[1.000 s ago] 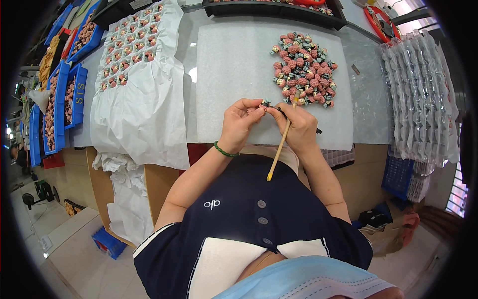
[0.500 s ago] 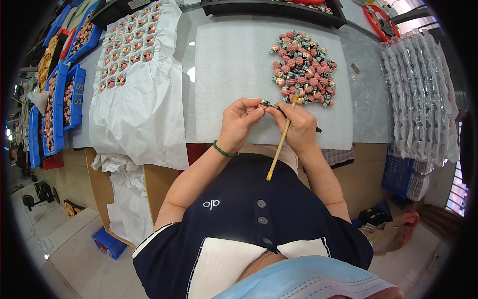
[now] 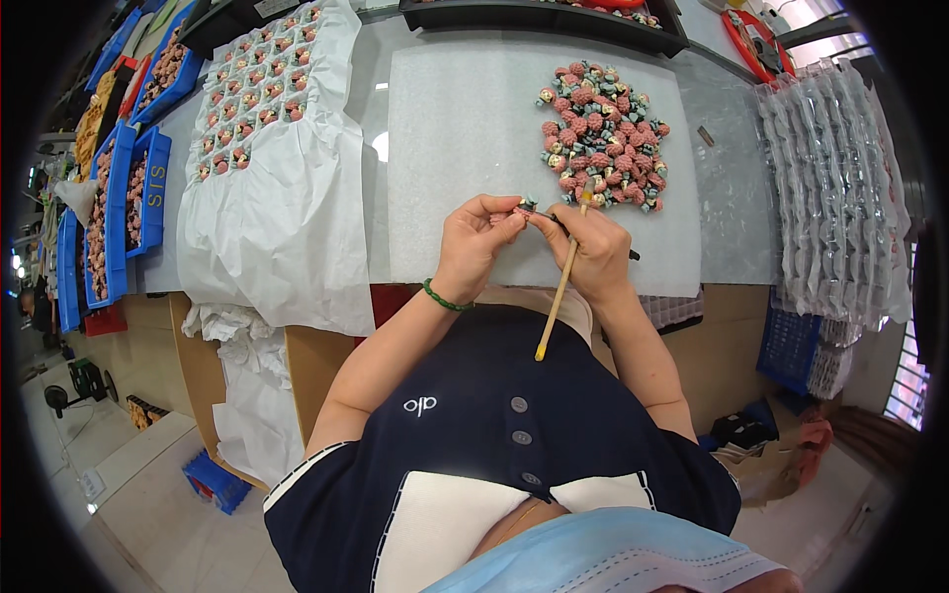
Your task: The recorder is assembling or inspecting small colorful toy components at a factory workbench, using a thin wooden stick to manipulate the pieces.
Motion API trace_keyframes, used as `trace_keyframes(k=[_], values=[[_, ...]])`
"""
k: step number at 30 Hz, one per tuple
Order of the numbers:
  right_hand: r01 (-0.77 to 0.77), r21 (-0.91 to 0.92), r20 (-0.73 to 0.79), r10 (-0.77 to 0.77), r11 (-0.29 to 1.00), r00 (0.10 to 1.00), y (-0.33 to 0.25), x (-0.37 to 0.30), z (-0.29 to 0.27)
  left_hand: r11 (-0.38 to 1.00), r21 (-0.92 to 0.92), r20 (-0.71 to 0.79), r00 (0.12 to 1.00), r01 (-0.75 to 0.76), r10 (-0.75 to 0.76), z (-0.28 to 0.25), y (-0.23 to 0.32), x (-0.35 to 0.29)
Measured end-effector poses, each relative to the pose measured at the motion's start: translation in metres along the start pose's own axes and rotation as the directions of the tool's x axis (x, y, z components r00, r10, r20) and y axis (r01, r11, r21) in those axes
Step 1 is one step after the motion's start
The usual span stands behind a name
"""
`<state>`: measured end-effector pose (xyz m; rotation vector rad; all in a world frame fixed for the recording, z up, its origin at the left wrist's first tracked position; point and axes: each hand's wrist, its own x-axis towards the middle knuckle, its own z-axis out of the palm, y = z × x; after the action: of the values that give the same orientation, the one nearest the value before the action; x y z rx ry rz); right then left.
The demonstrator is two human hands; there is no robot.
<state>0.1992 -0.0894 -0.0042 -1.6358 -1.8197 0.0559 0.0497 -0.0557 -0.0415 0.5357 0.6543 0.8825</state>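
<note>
Between the thumb and fingers of my left hand (image 3: 469, 245) is pinched a small pink-and-grey figurine (image 3: 528, 206), mostly covered by the fingertips. My right hand (image 3: 597, 252) is closed around a thin dark pen-like tool (image 3: 634, 255), whose front end meets the figurine. The same hand also holds a slim wooden stick (image 3: 558, 311) with yellowish ends, slanting down toward my shirt. Both hands meet above the near part of a white foam sheet (image 3: 455, 128). Beyond my right hand, a heap of similar pink-haired figurines (image 3: 605, 138) lies on that sheet.
Left of the sheet, a white paper-covered tray (image 3: 267, 188) holds rows of figurines. Blue bins (image 3: 148, 203) of figurines stand farther left. A black tray (image 3: 534, 18) sits at the back edge. Stacked clear plastic trays (image 3: 835, 188) stand at the right.
The wooden stick's lower end has swung slightly to the right, and my right hand has turned a little with it. My left hand and the figurine stay nearly still.
</note>
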Motion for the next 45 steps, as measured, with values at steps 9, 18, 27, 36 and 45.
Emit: trace_keyframes(k=[9,18,27,36,45], values=[[-0.024,0.005,0.008,0.024,1.0,1.0,-0.0017,0.0004,-0.001,1.0,-0.002,-0.006,1.0,-0.006,0.006,0.0016,0.0005,-0.0008],[-0.01,-0.001,0.011,0.01,1.0,1.0,-0.0016,0.0002,-0.0009,1.0,0.0,-0.009,1.0,0.0,0.0,0.0007,0.0006,-0.0009],[-0.052,0.02,0.016,0.052,0.998,0.999,-0.0027,-0.0007,-0.0009,1.0,0.002,-0.003,1.0,-0.016,0.016,0.0004,-0.0016,-0.0005],[-0.117,0.028,0.036,0.116,0.993,0.993,-0.006,-0.0021,0.0005,1.0,-0.005,-0.009,1.0,-0.029,0.029,0.0013,-0.0006,-0.0012],[-0.081,0.01,0.035,0.081,0.997,0.996,-0.0076,-0.0007,-0.0001,1.0,0.003,-0.026,1.0,-0.017,0.017,0.0014,0.0011,-0.0015]])
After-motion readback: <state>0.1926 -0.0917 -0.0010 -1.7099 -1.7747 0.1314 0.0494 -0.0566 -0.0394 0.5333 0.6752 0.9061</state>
